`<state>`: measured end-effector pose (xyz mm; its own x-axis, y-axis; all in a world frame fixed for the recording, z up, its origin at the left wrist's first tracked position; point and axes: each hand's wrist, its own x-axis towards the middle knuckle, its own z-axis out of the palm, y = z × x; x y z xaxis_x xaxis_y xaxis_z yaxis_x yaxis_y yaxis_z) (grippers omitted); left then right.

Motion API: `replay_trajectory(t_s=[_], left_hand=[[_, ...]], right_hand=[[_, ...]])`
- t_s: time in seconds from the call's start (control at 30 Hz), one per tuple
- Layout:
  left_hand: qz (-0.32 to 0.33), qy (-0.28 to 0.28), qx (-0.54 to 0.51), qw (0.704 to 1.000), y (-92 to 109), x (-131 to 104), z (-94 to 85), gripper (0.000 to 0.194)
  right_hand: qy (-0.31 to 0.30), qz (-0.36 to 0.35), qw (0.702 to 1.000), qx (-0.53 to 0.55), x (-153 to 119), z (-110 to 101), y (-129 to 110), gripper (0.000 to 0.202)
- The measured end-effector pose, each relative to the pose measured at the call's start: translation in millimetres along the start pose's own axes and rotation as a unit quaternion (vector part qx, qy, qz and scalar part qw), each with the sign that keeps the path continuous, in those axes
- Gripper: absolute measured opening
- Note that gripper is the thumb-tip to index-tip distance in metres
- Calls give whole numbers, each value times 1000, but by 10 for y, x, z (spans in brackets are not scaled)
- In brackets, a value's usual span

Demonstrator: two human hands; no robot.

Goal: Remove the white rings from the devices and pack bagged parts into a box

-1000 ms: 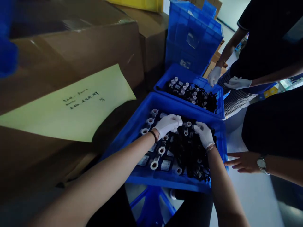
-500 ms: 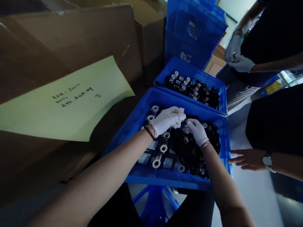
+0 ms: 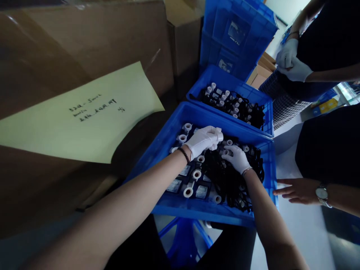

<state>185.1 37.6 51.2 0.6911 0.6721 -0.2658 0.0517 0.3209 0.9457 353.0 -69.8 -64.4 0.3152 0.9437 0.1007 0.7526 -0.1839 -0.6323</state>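
Observation:
Over the near blue crate (image 3: 197, 213), my gloved left hand (image 3: 203, 141) is closed on a white cylindrical part (image 3: 219, 135). Just to its right, my gloved right hand (image 3: 237, 159) has its fingertips at another white round part (image 3: 226, 152) among the crate's contents. Beneath both hands lie several labelled dark devices (image 3: 201, 191) with white ring-shaped ends, and a heap of black cables (image 3: 222, 176). My right palm hides some of the cables.
A second blue crate (image 3: 194, 80) behind holds similar devices. Stacked blue bins (image 3: 239, 33) and cardboard boxes (image 3: 112, 41) rise behind and left, with a yellow paper (image 3: 126, 123). Another person's gloved hands (image 3: 294, 62) and a watch-wearing hand (image 3: 299, 190) are at the right.
The view has shifted slightly. My right hand's fingers have spread a little around a white part, and my left hand still holds its white part. The other person's gloved hands have come closer together.

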Motion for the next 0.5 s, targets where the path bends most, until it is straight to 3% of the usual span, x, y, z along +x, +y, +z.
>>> replay_trajectory(t_s=[0.27, 0.5], left_hand=[[1, 1, 14, 1000, -28, 6, 0, 14], [-1, -4, 43, 999, -9, -9, -7, 9]], right_hand=[[-46, -12, 991, -123, -2, -94, -42, 38], [-34, -40, 995, -80, 9, -59, -16, 33]])
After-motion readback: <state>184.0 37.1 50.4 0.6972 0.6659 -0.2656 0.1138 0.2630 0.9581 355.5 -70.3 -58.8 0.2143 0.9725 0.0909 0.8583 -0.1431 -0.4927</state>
